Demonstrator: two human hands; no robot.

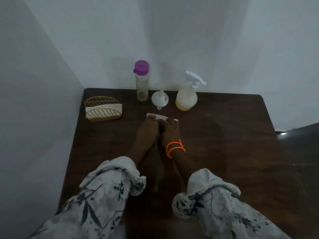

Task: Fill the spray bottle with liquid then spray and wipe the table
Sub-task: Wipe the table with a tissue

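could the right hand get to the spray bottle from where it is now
Probably yes: the right hand lies flat on the white tissue, and the spray bottle stands just beyond it to the right, with bare table between.

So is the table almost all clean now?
Filling looks done: the spray bottle holds yellowish liquid, its trigger head on, and the funnel sits aside. Wiping is in hand: the left hand and right hand press a white napkin flat on the table. How much remains unwiped I can't tell.
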